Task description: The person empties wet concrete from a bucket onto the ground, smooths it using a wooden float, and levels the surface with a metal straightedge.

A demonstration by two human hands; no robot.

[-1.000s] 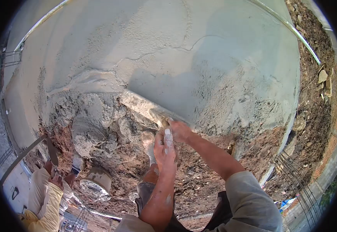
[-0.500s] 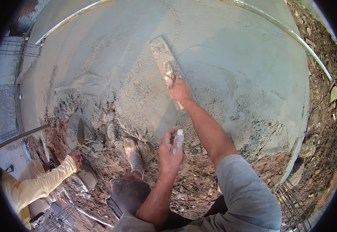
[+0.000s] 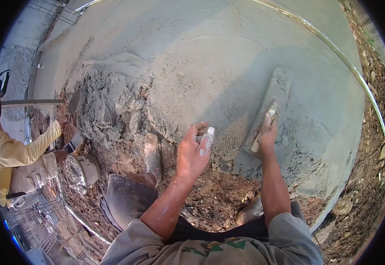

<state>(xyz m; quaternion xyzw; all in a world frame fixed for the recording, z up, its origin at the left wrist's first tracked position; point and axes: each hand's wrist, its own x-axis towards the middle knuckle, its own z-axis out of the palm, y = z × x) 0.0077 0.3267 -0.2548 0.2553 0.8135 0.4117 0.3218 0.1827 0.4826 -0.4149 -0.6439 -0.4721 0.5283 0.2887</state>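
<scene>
My right hand (image 3: 267,134) is closed on the handle of a long flat float (image 3: 278,90), which lies on the wet grey concrete (image 3: 197,75) right of centre. The float is tilted in view, its far end up and to the right. My left hand (image 3: 194,150) hangs over the near edge of the concrete, touching nothing, its fingers curled and apart. A white wrap or coating covers one fingertip. Lumpy, rough concrete (image 3: 102,101) lies to the left of the smoother surface.
A co-worker in a yellow shirt (image 3: 20,148) crouches at the left, near a shovel (image 3: 74,101) and a bucket (image 3: 86,170). Pale edging (image 3: 324,42) curves along the upper right. My booted foot (image 3: 152,154) stands on brown soil (image 3: 214,198).
My right hand and the float have swept from the left across the concrete to the right. My left hand has separated from the right one. The co-worker shows more fully at the left.
</scene>
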